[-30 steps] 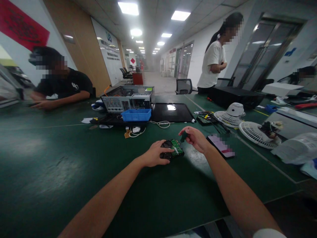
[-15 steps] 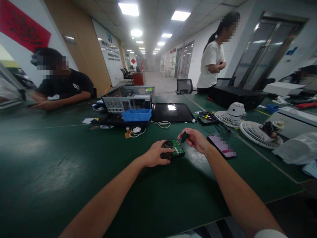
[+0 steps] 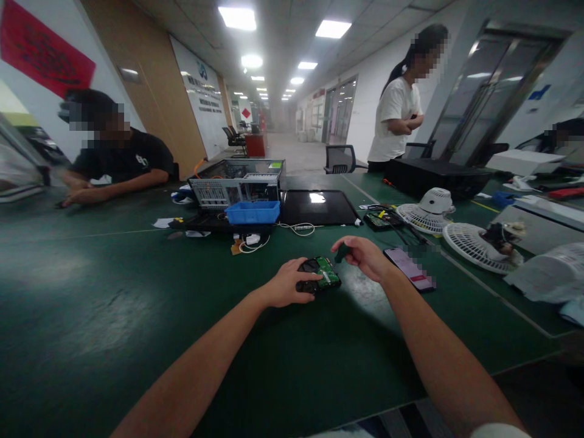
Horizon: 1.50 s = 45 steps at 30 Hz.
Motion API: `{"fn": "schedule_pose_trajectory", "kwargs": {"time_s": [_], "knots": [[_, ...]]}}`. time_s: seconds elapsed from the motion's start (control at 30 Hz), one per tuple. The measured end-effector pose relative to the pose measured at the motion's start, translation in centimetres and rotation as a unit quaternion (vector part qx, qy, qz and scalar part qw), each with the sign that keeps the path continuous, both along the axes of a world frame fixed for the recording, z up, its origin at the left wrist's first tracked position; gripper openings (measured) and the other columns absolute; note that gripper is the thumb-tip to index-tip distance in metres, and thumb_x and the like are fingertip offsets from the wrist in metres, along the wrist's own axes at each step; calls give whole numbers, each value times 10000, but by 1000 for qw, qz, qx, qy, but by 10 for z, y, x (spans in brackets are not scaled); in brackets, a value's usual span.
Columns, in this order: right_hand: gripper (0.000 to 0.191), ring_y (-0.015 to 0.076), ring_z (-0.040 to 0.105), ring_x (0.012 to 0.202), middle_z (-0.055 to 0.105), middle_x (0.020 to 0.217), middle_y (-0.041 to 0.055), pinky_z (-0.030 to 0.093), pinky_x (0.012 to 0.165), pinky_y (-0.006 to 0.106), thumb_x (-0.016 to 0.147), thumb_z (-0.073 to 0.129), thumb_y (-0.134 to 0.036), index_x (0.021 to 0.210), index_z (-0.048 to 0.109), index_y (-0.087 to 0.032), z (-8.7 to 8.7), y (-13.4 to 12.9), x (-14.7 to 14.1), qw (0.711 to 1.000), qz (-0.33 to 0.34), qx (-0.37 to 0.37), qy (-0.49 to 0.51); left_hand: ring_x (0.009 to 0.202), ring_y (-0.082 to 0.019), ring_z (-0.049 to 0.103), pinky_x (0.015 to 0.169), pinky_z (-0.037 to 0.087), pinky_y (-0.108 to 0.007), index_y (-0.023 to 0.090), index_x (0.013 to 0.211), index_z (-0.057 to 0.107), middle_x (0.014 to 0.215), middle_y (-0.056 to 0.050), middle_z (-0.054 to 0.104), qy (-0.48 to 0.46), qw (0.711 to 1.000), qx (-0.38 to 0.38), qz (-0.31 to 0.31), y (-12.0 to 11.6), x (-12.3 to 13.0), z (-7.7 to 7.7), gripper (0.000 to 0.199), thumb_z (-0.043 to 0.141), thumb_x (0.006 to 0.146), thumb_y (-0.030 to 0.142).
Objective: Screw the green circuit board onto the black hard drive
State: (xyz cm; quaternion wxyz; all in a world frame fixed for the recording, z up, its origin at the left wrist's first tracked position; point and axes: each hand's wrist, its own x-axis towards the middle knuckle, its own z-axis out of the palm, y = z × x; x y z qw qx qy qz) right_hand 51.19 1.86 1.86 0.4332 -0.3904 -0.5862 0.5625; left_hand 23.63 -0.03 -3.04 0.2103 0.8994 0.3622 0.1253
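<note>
A hard drive [image 3: 329, 277] with a green circuit board facing up lies on the green table in front of me. My left hand [image 3: 292, 283] grips it from the left, thumb along the near edge and fingers across its top. Just to the right of the drive, my right hand [image 3: 362, 255] is closed on the dark green handle of a screwdriver [image 3: 341, 253]. The handle tilts down toward the drive's right end; its tip is too small to make out. A phone [image 3: 413, 271] with a lit screen lies right of my right hand.
Beyond the drive stand a blue bin [image 3: 253, 212], an open computer case [image 3: 214, 188] and a flat black panel [image 3: 319, 208]. White fan parts [image 3: 479, 248] lie at right, near a black box [image 3: 440, 176]. One person sits at left; another stands at back right.
My right hand and the screwdriver have shifted very slightly, the handle tilting a little more. My left hand stays on the hard drive. The standing person has moved slightly right.
</note>
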Motion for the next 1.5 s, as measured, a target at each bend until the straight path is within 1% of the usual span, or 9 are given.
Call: {"fn": "schedule_pose_trajectory", "kwargs": {"time_s": [0.1,0.37,0.57,0.8,1.0,1.17,1.27,1.4,1.5], "knots": [[278,101,420,535,724,920,84,239,451,253,831,600,-416,859,720,-166,1,-1,-2,1000,13,-16,9,1486,-401,293,1220,235,-564,398,1402,621,1663,-35,260,-1,1000,4,4,-2,1,2,613,785,819,498],[225,96,434,489,742,922,58,247,397,234,849,617,-427,917,625,-212,2,-5,-7,996,39,-58,48,1490,-417,272,1211,239,-580,424,1415,602,1665,-32,235,5,1000,1,4,1,-2,-2,628,778,820,528],[336,86,408,487,708,936,53,211,370,228,862,622,-453,1091,681,-213,2,-5,-10,997,27,-52,55,1481,-408,289,1213,239,-569,419,1415,603,1655,-35,254,2,1000,2,0,2,-2,-3,635,784,816,527],[308,71,414,512,696,999,58,170,387,242,862,657,-455,1021,723,-200,-2,-4,-10,997,12,-45,60,1495,-413,266,1213,219,-585,425,1438,575,1657,-59,234,10,1000,-2,-2,1,-1,0,628,754,845,528],[253,95,491,612,702,917,55,304,481,246,830,718,-404,911,748,-166,-5,3,-4,998,-33,-1,46,1493,-413,276,1217,223,-580,425,1426,589,1661,-43,248,5,1000,1,-4,3,-1,-4,632,771,830,528],[215,96,471,587,732,943,64,301,485,251,826,709,-390,856,677,-179,-5,3,-3,997,-34,-20,73,1498,-409,271,1219,224,-580,421,1425,592,1667,-34,250,5,1000,-2,3,2,-1,-4,632,774,828,524],[206,97,452,561,715,885,45,266,462,242,820,689,-374,926,673,-198,-5,2,-4,996,-39,-33,79,1492,-414,281,1213,239,-579,427,1424,592,1671,-25,243,6,1000,-7,8,2,-1,-3,641,779,819,532],[331,89,432,540,668,880,27,230,439,240,817,657,-370,1103,713,-213,-3,2,-5,996,-41,-43,63,1493,-411,275,1216,235,-572,426,1426,590,1669,-28,236,4,1000,-1,2,1,-2,-2,638,779,823,521],[315,91,416,526,620,786,23,231,430,249,828,639,-404,1030,741,-184,-4,3,-5,997,-41,-39,50,1497,-408,267,1216,227,-575,431,1432,581,1666,-36,228,8,1000,-1,-2,2,-2,-2,630,766,837,523]]}}
